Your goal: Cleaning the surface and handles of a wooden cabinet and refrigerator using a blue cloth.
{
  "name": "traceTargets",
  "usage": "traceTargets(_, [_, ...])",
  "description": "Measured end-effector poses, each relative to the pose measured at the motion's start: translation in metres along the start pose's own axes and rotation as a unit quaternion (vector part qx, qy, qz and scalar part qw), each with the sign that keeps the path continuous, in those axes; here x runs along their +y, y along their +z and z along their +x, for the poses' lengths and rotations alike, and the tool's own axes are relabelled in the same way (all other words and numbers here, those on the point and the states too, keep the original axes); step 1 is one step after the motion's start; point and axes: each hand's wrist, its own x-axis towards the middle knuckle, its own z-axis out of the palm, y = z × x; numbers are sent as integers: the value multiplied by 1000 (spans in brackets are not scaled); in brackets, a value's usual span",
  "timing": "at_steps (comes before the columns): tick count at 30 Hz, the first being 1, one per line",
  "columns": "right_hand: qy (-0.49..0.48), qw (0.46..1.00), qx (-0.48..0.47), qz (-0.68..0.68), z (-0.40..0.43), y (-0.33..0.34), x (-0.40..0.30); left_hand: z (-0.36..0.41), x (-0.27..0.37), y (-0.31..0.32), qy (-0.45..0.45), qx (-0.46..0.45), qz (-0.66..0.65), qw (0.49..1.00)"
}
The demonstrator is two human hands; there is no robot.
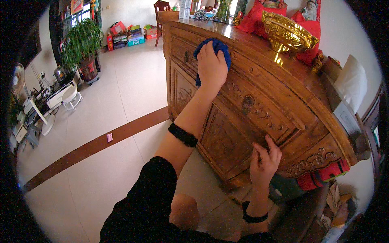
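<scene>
My left hand (212, 68) presses a dark blue cloth (224, 50) against the upper front of a carved wooden cabinet (229, 141). Cloth shows above the fingers and at the left side of the palm; the rest is hidden beneath the hand. Lower down, my right hand (264, 164) is empty, its fingers apart and slightly bent. Its fingertips are close to a carved drawer front (256, 107); whether they touch the wood I cannot tell. Black bands circle both of my forearms.
On the cabinet top stand a gold bowl (288, 32), figurines on red cloth and a glass vase (224, 12). Red and dark bags (322, 176) lie under its right end. A potted plant (82, 45), white stool (70, 96) and pink wrapper (109, 137) are leftward.
</scene>
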Motion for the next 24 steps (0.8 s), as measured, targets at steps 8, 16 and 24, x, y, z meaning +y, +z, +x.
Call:
traceTargets(8, [10, 1000, -11, 25, -1, -4, 1, -4, -7, 0, -22, 13, 52, 998])
traceTargets(16, [21, 1000, 4, 9, 0, 1, -4, 18, -16, -26, -23, -127, -30, 991])
traceTargets(24, [0, 1000, 0, -8, -2, 5, 4, 9, -27, -14, -362, 31, -528, 767])
